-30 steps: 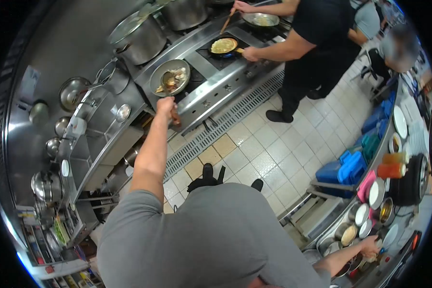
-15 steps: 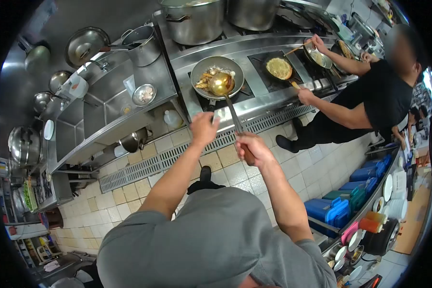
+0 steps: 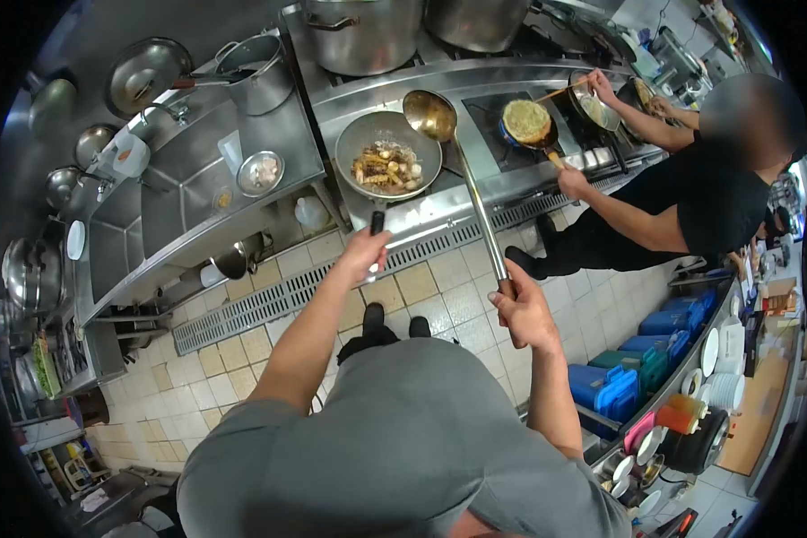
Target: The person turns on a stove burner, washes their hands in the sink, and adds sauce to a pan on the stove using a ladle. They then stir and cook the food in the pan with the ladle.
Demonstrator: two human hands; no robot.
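My left hand (image 3: 364,255) is closed around the black handle of a deep frying pan (image 3: 348,151) on the stove. In the pan lie browned pieces of food (image 3: 387,170) and some paler ones, gathered toward the near side. My right hand (image 3: 527,309) grips the wooden end of a long metal ladle (image 3: 480,202). The ladle's bowl hangs at the pan's upper right rim, above the steel stove top; whether it touches the rim I cannot tell.
At right a person in black (image 3: 655,229) holds a pan with an omelette-like round (image 3: 526,122). Large pots (image 3: 363,40) stand behind the stove. Left are a sink (image 3: 188,170) and a small bowl of pale pieces (image 3: 260,173). A floor drain grate (image 3: 269,315) crosses below.
The ladle has risen out of the pan and moved right with my right hand. My left hand, earlier open near the handle, now grips it. The pan sits slightly further left and lower in view.
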